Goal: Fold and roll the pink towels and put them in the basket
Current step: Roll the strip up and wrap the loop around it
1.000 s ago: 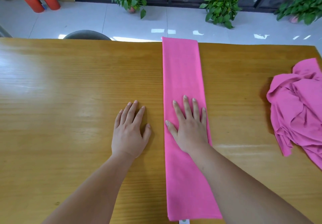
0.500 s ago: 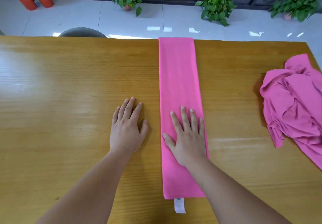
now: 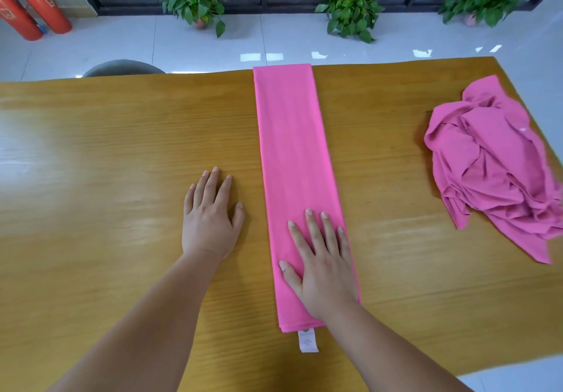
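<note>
A pink towel [image 3: 292,148], folded into a long narrow strip, runs from the far table edge toward me; a white label [image 3: 308,341] sticks out of its near end. My right hand [image 3: 320,263] lies flat on the strip's near part, fingers spread, holding nothing. My left hand [image 3: 210,218] rests flat on the bare wood just left of the strip, apart from it. A crumpled heap of pink towels [image 3: 493,166] sits at the right of the table. No basket is in view.
The wooden table [image 3: 106,163] fills the view, with its near right corner visible. Beyond the far edge are a grey chair back [image 3: 122,68], a white tiled floor, three potted plants [image 3: 347,4] and red cylinders [image 3: 27,10] at the far left.
My right hand has slid along the strip toward its near end. The view has shifted, so the towel's near end and label now show. My left hand stays flat on the table.
</note>
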